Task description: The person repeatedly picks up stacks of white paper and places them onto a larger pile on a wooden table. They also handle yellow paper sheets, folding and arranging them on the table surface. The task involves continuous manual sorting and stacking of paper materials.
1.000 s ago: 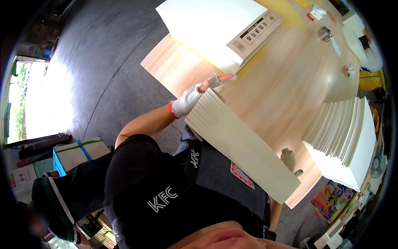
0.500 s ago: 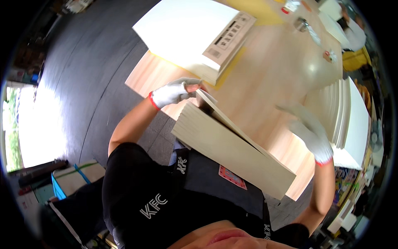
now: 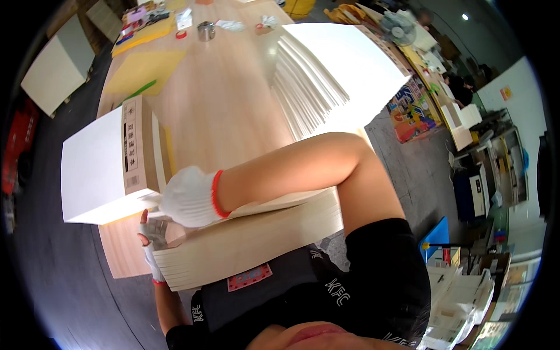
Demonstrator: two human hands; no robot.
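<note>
A long stack of cream-coloured paper pads (image 3: 251,239) lies across the near edge of the table, against my body. At its left end is my left hand (image 3: 153,236) in a white glove with bare fingertips, its visible fingers apart, close against the stack's end. My right forearm reaches across above the stack. Its gloved right hand (image 3: 189,198), with a red cuff, is at the same left end, and its fingers are hidden behind the glove. Just beyond both hands stands a white-topped block of pads (image 3: 93,163) with a brown printed band on its side.
To the right on the wooden table (image 3: 227,116) is a big fanned stack of white-topped pads (image 3: 309,87). Farther off are a yellow sheet (image 3: 151,67), a green tool (image 3: 142,89), a metal cup (image 3: 206,31) and a red roll (image 3: 181,35). A fan (image 3: 398,28) stands beyond.
My right hand has swung from the table's right side across to the stack's left end. The view has turned. My left hand stays near that end, with its fingers now apart.
</note>
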